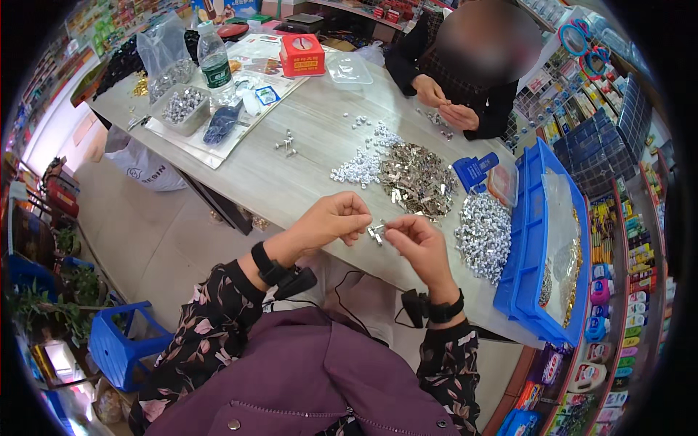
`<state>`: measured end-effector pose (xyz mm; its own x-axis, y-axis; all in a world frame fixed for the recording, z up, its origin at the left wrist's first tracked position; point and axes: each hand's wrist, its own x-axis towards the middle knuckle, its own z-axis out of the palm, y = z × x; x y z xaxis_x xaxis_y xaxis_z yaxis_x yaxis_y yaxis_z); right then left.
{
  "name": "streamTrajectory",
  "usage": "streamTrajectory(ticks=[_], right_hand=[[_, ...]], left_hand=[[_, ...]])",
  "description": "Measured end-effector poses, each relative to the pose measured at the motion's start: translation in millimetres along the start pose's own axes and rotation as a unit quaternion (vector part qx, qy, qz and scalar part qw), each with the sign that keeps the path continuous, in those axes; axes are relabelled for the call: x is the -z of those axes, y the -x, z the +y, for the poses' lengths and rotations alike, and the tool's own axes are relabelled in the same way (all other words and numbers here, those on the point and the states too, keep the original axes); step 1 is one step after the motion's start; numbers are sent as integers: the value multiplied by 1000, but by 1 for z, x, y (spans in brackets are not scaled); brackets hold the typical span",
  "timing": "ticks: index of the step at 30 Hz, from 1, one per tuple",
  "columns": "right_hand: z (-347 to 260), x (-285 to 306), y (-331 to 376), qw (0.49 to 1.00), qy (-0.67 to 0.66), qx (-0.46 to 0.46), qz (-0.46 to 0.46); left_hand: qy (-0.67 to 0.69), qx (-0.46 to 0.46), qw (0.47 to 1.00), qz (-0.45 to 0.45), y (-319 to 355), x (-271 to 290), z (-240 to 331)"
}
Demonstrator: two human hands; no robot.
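My left hand [340,220] is closed in a pinch above the near edge of the table; what its fingertips hold, if anything, is too small to make out. Just beside it, my right hand [419,243] is closed too, thumb and finger pinching a small silver metal piece. A few small shiny metal parts [376,235] show between the two hands. Past my hands lies a heap of flat silver metal pieces [418,178], bordered on its left by loose white-and-silver beadlike parts [358,168]. A larger pile of similar round parts [483,236] is right of my right hand.
A blue plastic crate [512,265] stands along the right side. Across the table [305,116], another person's hands [447,105] work over small parts. At the far left are a tub of parts [182,109], a water bottle [213,62] and a red box [302,55].
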<state>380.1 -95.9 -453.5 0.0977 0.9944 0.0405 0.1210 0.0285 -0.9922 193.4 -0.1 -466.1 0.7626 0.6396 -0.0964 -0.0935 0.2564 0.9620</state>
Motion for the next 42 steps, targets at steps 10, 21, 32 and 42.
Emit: streamTrajectory(ticks=[10,21,32,42], right_hand=[[19,-19,36,996,-31,75,26],[23,-26,40,991,-108,50,54],[19,-24,32,995,-80,47,37],[28,-18,14,997,-78,-9,-15]], left_hand=[[226,70,972,7,14,-29,-25],[193,61,978,41,17,-34,-28],[-133,-102,982,90,22,-44,-23],[-419,-203,879,99,17,-42,-5]])
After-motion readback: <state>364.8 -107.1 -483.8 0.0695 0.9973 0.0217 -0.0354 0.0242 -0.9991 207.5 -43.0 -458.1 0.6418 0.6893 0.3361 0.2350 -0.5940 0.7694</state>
